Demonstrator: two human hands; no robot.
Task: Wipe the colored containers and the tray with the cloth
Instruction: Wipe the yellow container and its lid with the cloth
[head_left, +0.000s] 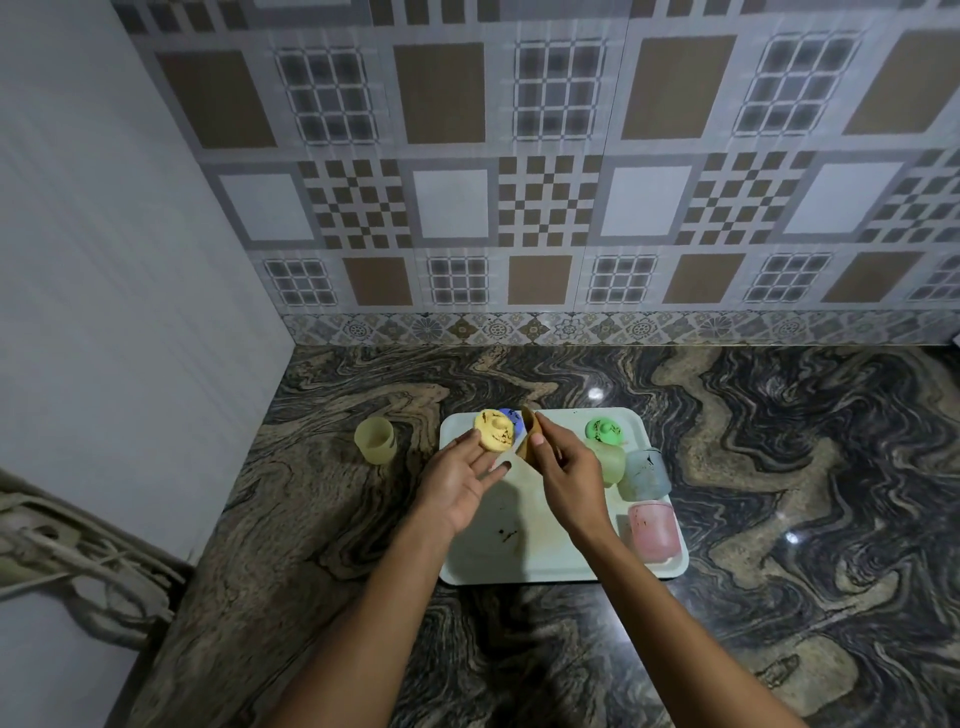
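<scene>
Three translucent plastic containers stand along the right edge of the pale, round-cornered tray: a pink container at the near right corner, a blue container behind it, and a pale green container touching the blue one. A round green lid with dark smears lies near the far right corner. A blue lid, largely hidden, lies at the far left corner. A yellow container stands off the tray, near its left edge, on the glossy veined stone counter. The left hand is palm-up with fingers nearly straight; the round, smeared yellow lid rests against its fingertips over the far left corner. The right hand pinches a folded tan cloth between thumb and fingers, just beside that lid. Bare tray surface with a dark smudge lies toward the near left corner.
</scene>
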